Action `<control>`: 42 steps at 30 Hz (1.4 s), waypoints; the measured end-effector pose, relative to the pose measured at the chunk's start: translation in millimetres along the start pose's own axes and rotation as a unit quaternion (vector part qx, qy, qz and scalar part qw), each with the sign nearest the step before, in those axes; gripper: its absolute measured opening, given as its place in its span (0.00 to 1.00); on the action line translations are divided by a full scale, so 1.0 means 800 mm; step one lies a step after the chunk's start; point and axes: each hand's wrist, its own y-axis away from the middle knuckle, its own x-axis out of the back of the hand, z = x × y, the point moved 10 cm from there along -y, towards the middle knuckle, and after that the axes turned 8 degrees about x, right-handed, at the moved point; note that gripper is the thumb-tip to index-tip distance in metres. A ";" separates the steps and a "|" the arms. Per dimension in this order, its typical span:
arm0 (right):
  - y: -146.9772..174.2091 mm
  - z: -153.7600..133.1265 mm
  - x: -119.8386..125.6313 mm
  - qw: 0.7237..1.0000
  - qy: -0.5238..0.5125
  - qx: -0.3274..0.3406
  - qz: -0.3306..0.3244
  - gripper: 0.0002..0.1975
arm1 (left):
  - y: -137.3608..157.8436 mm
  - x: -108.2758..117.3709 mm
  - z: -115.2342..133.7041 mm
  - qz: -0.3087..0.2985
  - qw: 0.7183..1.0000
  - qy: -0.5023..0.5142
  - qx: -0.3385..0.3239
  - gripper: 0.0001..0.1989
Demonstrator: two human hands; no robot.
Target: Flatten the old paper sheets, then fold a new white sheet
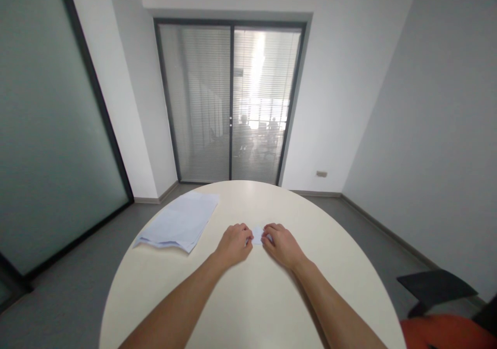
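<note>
A small piece of folded white paper [257, 235] lies on the round cream table [248, 297], between my two hands. My left hand [235, 243] pinches its left edge, fingers curled and pressed together. On the opposite side, my right hand [282, 244] closes on the right edge with bent fingers. Only the middle of the paper shows; its two ends are hidden under my fingers. Both hands rest low, near the tabletop.
A stack of white paper sheets [180, 219] lies at the table's left edge, corners slightly lifted. To the lower right stands a chair with a red seat [446, 332] and a black armrest [437, 286]. Glass doors with blinds [231, 105] are behind the table.
</note>
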 end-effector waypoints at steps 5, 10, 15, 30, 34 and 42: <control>0.002 -0.021 -0.019 0.995 -0.027 0.093 -0.022 0.20 | 0.003 0.003 0.007 0.004 1.000 0.014 -0.027 0.08; 0.005 -0.015 -0.028 0.995 -0.043 0.090 -0.032 0.21 | 0.003 -0.004 0.009 -0.024 0.998 0.047 -0.030 0.08; 0.004 -0.015 -0.024 0.994 -0.061 0.087 -0.036 0.18 | 0.005 -0.002 0.009 -0.024 0.997 0.069 -0.039 0.10; 0.005 -0.012 -0.010 0.988 -0.130 0.081 -0.020 0.15 | 0.005 -0.002 0.013 -0.022 0.993 0.099 -0.062 0.12; 0.007 0.010 -0.015 0.989 -0.135 0.049 -0.028 0.15 | 0.007 -0.003 0.015 -0.027 0.993 0.087 -0.074 0.16; 0.009 0.011 -0.011 0.989 -0.133 0.056 -0.018 0.16 | 0.007 -0.016 0.009 -0.043 0.994 0.079 -0.064 0.23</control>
